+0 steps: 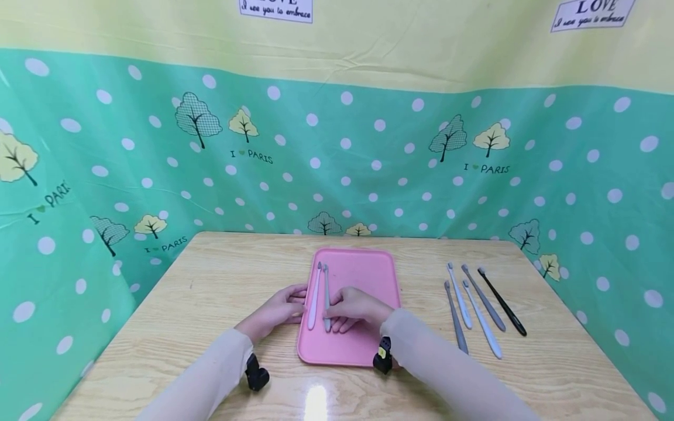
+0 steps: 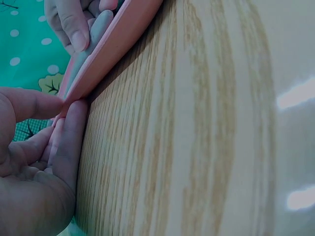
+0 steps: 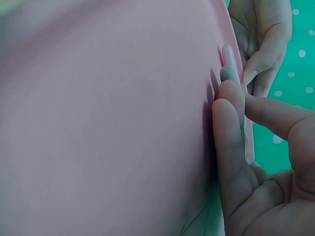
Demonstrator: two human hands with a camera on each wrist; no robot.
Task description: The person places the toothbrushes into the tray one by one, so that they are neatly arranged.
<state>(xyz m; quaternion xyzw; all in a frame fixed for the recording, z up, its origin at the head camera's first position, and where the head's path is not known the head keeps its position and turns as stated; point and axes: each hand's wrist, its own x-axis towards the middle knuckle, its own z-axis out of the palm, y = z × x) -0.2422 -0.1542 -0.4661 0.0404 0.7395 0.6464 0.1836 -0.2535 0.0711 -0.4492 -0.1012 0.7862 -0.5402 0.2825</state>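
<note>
On the wooden table lies a pink tray (image 1: 363, 348), its left rim pinched between the thumb and fingers of my left hand (image 1: 275, 311). In the left wrist view that grip on the rim (image 2: 106, 56) shows up close. Over the tray, my right hand (image 1: 360, 309) pinches the handle of a grey-green toothbrush (image 1: 327, 286) between thumb and fingers. This brush lies lengthwise, head away from me. A pale pinkish-white toothbrush (image 1: 315, 298) lies beside it, nearer the left rim. The right wrist view shows both handle ends; the right fingers cover part of the grey-green handle.
Right of the tray, several toothbrushes lie on the table (image 1: 231, 292): a black one (image 1: 502, 301), grey ones and pale blue ones (image 1: 482, 321), heads pointing away. A green dotted curtain (image 1: 358, 146) hangs behind and at both sides of the table.
</note>
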